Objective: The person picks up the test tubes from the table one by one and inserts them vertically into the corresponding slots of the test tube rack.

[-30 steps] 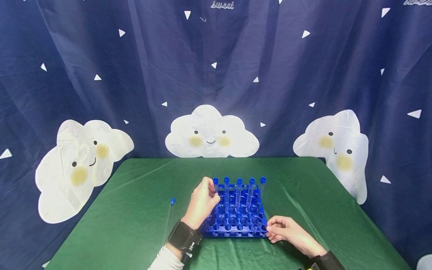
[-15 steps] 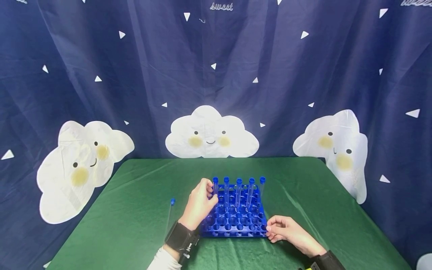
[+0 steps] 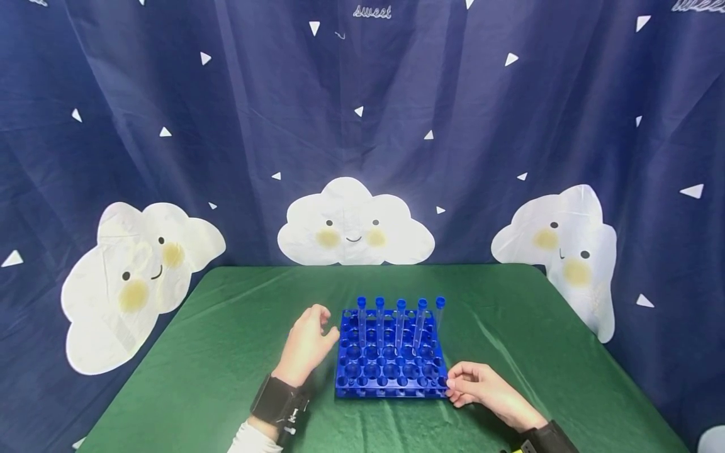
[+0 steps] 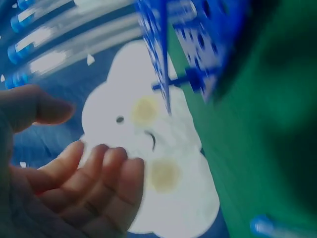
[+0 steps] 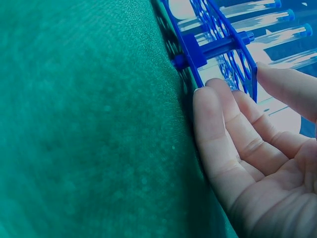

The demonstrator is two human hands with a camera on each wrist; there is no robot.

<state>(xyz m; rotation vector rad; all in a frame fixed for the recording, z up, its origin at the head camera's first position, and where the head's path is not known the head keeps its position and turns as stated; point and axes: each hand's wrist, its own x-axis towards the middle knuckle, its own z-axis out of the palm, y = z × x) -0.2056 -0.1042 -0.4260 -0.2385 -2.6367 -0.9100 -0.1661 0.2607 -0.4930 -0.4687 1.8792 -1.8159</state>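
A blue test tube rack stands on the green cloth, its top full of round holes. Several clear test tubes with blue caps stand upright in its far part. Left of the rack, my left hand is held apart from it. Its thumb and fingers are spread with nothing between them, as the left wrist view also shows. At the rack's near right corner, my right hand holds the edge. In the right wrist view the thumb is on the rack's upper plate, and the fingers curl at its side.
A blue cap of a loose tube shows low in the left wrist view; the head view does not show it. Green cloth covers the table, and a dark blue curtain with cloud faces hangs behind it.
My left hand has let go of the leftmost test tube, which stays upright in the rack, and moved left and slightly down. The right hand has kept its place on the corner.
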